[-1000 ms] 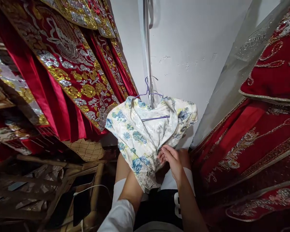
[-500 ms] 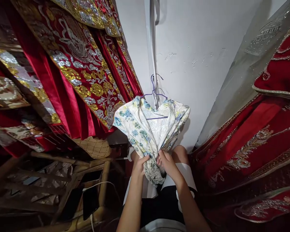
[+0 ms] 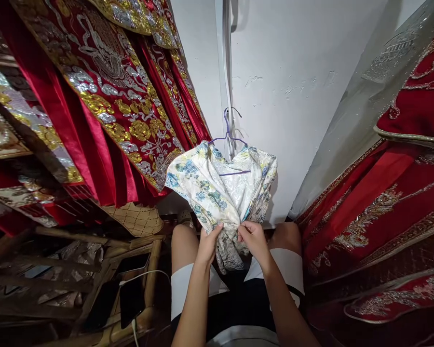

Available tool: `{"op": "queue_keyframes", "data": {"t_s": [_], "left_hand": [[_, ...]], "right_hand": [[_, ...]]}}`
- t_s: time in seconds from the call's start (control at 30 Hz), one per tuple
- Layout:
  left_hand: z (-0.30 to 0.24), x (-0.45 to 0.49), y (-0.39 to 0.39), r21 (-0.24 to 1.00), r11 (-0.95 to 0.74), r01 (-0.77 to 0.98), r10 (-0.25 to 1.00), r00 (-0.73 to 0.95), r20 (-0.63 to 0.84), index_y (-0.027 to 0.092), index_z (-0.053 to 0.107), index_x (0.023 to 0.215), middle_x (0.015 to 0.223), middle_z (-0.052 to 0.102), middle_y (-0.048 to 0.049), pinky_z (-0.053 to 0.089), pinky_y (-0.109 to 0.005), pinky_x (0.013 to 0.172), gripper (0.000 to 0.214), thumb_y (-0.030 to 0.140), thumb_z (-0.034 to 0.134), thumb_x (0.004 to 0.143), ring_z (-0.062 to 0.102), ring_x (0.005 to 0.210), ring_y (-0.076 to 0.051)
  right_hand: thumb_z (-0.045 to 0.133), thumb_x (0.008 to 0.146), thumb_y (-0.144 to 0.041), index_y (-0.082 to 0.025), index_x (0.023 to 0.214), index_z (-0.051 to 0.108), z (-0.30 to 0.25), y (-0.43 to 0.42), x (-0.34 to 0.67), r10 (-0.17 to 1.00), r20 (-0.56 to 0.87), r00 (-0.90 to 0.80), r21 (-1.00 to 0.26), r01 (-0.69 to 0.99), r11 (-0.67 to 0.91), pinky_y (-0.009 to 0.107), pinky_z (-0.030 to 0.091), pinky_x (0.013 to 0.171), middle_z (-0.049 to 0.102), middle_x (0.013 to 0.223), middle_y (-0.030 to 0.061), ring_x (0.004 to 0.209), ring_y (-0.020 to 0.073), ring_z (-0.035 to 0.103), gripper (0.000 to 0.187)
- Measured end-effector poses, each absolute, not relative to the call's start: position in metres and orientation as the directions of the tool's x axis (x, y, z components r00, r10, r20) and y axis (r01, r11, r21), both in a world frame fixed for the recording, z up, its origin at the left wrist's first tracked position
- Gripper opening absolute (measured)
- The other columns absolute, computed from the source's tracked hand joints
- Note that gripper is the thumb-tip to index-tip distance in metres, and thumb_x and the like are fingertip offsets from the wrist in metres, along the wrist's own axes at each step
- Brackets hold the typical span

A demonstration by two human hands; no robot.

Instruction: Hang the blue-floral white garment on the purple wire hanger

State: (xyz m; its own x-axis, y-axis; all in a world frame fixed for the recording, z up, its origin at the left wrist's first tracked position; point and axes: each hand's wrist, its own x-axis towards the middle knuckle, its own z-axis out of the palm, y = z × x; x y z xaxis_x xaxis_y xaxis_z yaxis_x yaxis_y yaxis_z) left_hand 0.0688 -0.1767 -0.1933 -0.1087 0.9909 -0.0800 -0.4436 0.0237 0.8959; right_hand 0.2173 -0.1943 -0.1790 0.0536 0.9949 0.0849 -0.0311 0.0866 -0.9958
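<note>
A white garment with blue and yellow flowers [image 3: 213, 200] hangs by its shoulders on a purple hanger [image 3: 227, 137] in front of the wall. My left hand [image 3: 209, 241] grips the garment's left side near the waist, thumb on top of the cloth. On the other side of the front, my right hand [image 3: 253, 238] pinches the fabric where the two front edges cross. Below the hands the lower part of the garment falls bunched between my knees. The fingers of my left hand are partly hidden behind the cloth.
Red costumes with gold and silver embroidery [image 3: 130, 111] hang at the left. More red beaded garments [image 3: 376, 212] hang at the right beside a sheer grey cover [image 3: 343, 120]. A bamboo chair [image 3: 154, 270] at lower left carries dark phones [image 3: 132, 301] and a white cable.
My knees have spread apart. Both hands have risen slightly with the cloth, and the right one has shifted a little to the right. The view has moved slightly.
</note>
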Motion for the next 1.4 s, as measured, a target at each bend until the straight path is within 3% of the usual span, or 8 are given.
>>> {"op": "queue_keyframes", "data": {"t_s": [0.1, 0.2, 0.3, 0.43, 0.53, 1.1, 1.27, 1.4], "left_hand": [[-0.206, 0.057, -0.166, 0.939, -0.144, -0.313, 0.929, -0.369, 0.019, 0.017, 0.065, 0.113, 0.110, 0.070, -0.0114, 0.051, -0.039, 0.097, 0.055, 0.038, 0.084, 0.066, 0.066, 0.111, -0.029], [-0.212, 0.054, -0.167, 0.948, -0.312, 0.054, 0.765, -0.578, 0.285, 0.020, 0.060, 0.119, 0.122, 0.063, -0.0105, 0.047, -0.038, 0.101, 0.055, 0.029, 0.080, 0.068, 0.060, 0.115, -0.026], [-0.210, 0.066, -0.178, 0.843, -0.425, 0.331, 0.723, -0.437, 0.536, 0.022, 0.060, 0.117, 0.125, 0.059, -0.0100, 0.043, -0.039, 0.105, 0.043, 0.023, 0.072, 0.076, 0.055, 0.121, -0.026], [-0.211, 0.090, -0.187, 0.864, -0.426, 0.269, 0.899, 0.019, 0.437, 0.020, 0.061, 0.098, 0.096, 0.065, -0.0042, 0.048, -0.032, 0.086, 0.017, 0.017, 0.057, 0.082, 0.062, 0.094, -0.021], [-0.216, 0.098, -0.187, 0.914, -0.344, 0.215, 0.939, 0.097, 0.331, 0.020, 0.053, 0.085, 0.072, 0.055, 0.0017, 0.042, -0.026, 0.066, 0.005, 0.018, 0.048, 0.087, 0.053, 0.069, -0.017], [-0.192, 0.128, -0.181, 0.530, -0.509, 0.678, 0.850, 0.494, 0.184, 0.022, 0.054, 0.095, 0.094, 0.066, -0.0076, 0.045, -0.030, 0.071, 0.016, 0.008, 0.047, 0.089, 0.064, 0.085, -0.023], [-0.100, 0.104, -0.134, 0.581, -0.638, 0.506, 0.765, 0.330, 0.553, 0.020, 0.047, 0.134, 0.102, 0.070, -0.0064, 0.050, -0.031, 0.076, 0.034, 0.026, 0.050, 0.100, 0.066, 0.078, -0.018], [-0.029, 0.092, -0.101, 0.398, -0.750, 0.528, 0.592, 0.267, 0.760, 0.019, 0.053, 0.136, 0.103, 0.072, -0.0072, 0.050, -0.031, 0.078, 0.036, 0.028, 0.047, 0.102, 0.066, 0.079, -0.018]], "right_hand": [[0.055, 0.072, -0.026, -0.020, 0.053, 0.057, -0.181, -0.194, 0.216, 0.996, 0.081, 0.046, -0.996, -0.037, 0.083, 0.026, 0.037, 0.054, 0.056, 0.049, -0.0008, 0.051, 0.0132, 0.048, 0.020], [0.055, 0.073, -0.028, -0.019, 0.058, 0.064, -0.182, -0.192, 0.216, 0.998, 0.051, 0.034, -0.998, -0.043, 0.052, 0.026, 0.037, 0.053, 0.061, 0.052, 0.0011, 0.051, 0.0140, 0.049, 0.019], [0.056, 0.074, -0.031, -0.019, 0.063, 0.067, -0.182, -0.191, 0.215, 0.999, 0.022, 0.024, -0.996, -0.080, 0.024, 0.026, 0.038, 0.053, 0.064, 0.054, 0.0021, 0.051, 0.0145, 0.051, 0.019], [0.056, 0.073, -0.033, -0.019, 0.062, 0.065, -0.183, -0.190, 0.209, 0.999, 0.021, -0.044, -0.987, -0.157, 0.014, 0.026, 0.035, 0.050, 0.060, 0.050, 0.0002, 0.046, 0.0126, 0.047, 0.019], [0.055, 0.074, -0.033, -0.019, 0.062, 0.064, -0.183, -0.187, 0.204, 0.996, 0.001, -0.088, -0.984, -0.176, -0.014, 0.025, 0.033, 0.048, 0.055, 0.045, -0.0017, 0.043, 0.0115, 0.043, 0.021], [0.052, 0.082, -0.015, -0.014, 0.064, 0.062, 0.008, -0.093, 0.251, 0.957, 0.287, 0.042, -0.956, -0.055, 0.289, 0.018, 0.021, 0.035, 0.055, 0.041, -0.0021, 0.031, 0.0051, 0.034, 0.021], [0.053, 0.085, -0.017, -0.016, 0.067, 0.061, -0.007, -0.106, 0.255, 0.928, 0.372, 0.006, -0.922, 0.115, 0.369, 0.017, 0.026, 0.039, 0.055, 0.041, -0.0036, 0.034, 0.0061, 0.039, 0.020], [0.055, 0.090, -0.024, -0.017, 0.070, 0.060, -0.011, -0.102, 0.256, 0.909, 0.417, -0.017, -0.900, 0.128, 0.416, 0.018, 0.026, 0.042, 0.055, 0.044, -0.0044, 0.036, 0.0059, 0.040, 0.022]]}}
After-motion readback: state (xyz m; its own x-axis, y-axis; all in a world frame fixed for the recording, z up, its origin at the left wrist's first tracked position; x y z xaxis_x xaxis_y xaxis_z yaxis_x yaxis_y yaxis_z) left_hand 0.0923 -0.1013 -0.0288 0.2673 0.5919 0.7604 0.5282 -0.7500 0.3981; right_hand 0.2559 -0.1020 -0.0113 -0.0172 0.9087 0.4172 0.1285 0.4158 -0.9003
